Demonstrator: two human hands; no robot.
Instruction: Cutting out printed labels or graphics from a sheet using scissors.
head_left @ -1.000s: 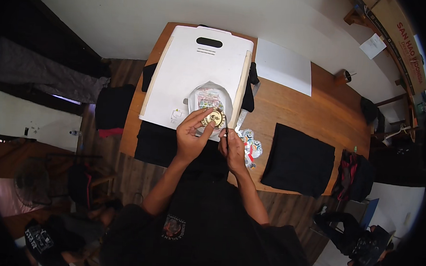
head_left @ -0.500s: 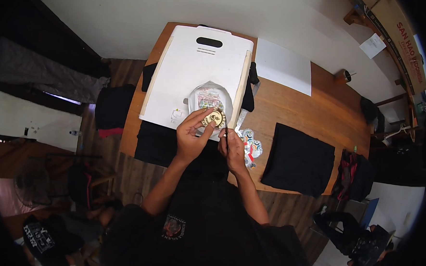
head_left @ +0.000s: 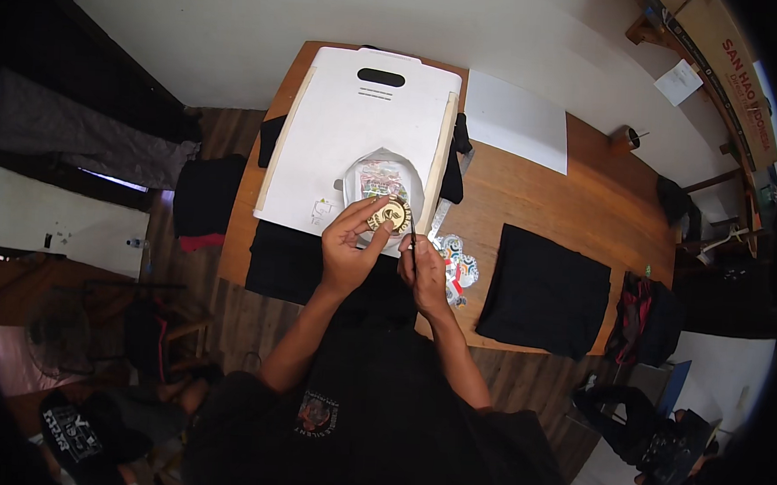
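1. The left hand pinches a round gold sticker between thumb and fingertips, its grip pressed together on the sticker's near-left edge.
2. The sticker sits over a rounded white backing sheet, which lies on the near part of a large white board with a dark slot handle at its far end.
3. The right hand is just right of the left hand, its grip closed around a thin dark tool whose tip points far, toward the sticker's right edge; whether the tip touches it cannot be told.
4. Just right of the right hand, a small heap of colourful stickers lies on the wooden counter.
5. Farther right on the counter lies a folded black cloth.
6. A white paper sheet lies at the far side, right of the board.
7. Black fabric spreads beneath the board's near-left corner.
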